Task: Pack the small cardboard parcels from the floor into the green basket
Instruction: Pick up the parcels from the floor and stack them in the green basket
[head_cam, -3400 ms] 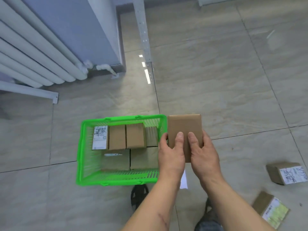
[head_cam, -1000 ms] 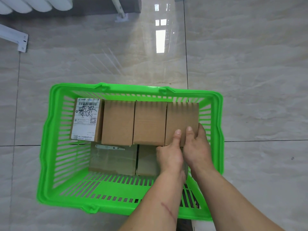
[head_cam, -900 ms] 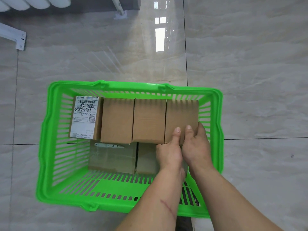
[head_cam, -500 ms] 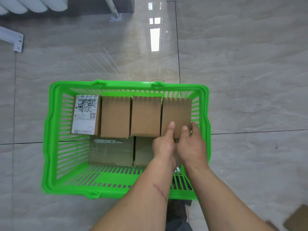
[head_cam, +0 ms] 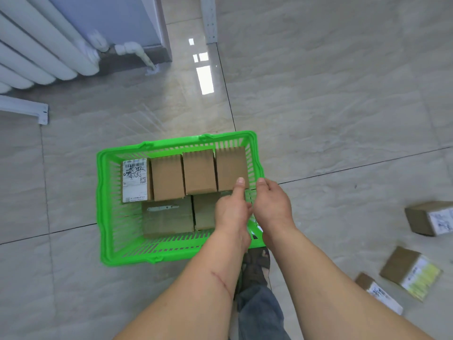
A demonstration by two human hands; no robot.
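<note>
The green basket (head_cam: 103, 192) stands on the tiled floor. A back row of parcels fills it: a white-labelled one (head_cam: 134, 179) at the left, then three plain brown ones, the rightmost parcel (head_cam: 230, 165) against the right wall. Lower parcels (head_cam: 168, 217) lie in front of that row. My left hand (head_cam: 232, 209) hovers over the basket, its thumb tip touching the near edge of the rightmost parcel. My right hand (head_cam: 272, 204) is over the basket's right rim, off the parcel and empty. Three labelled parcels lie on the floor at the right (head_cam: 431, 217), (head_cam: 411, 272), (head_cam: 377, 292).
A white radiator (head_cam: 36, 50) and its pipe run along the wall at the upper left. A white bracket (head_cam: 24, 109) lies on the floor left of the basket, and a metal post (head_cam: 208, 18) stands behind it. My sandalled foot (head_cam: 255, 268) is just below the basket.
Both hands carried the plain parcel into the basket's back right slot. The right hand has come off it; the left thumb still touches it. The view has pulled back, showing the floor parcels.
</note>
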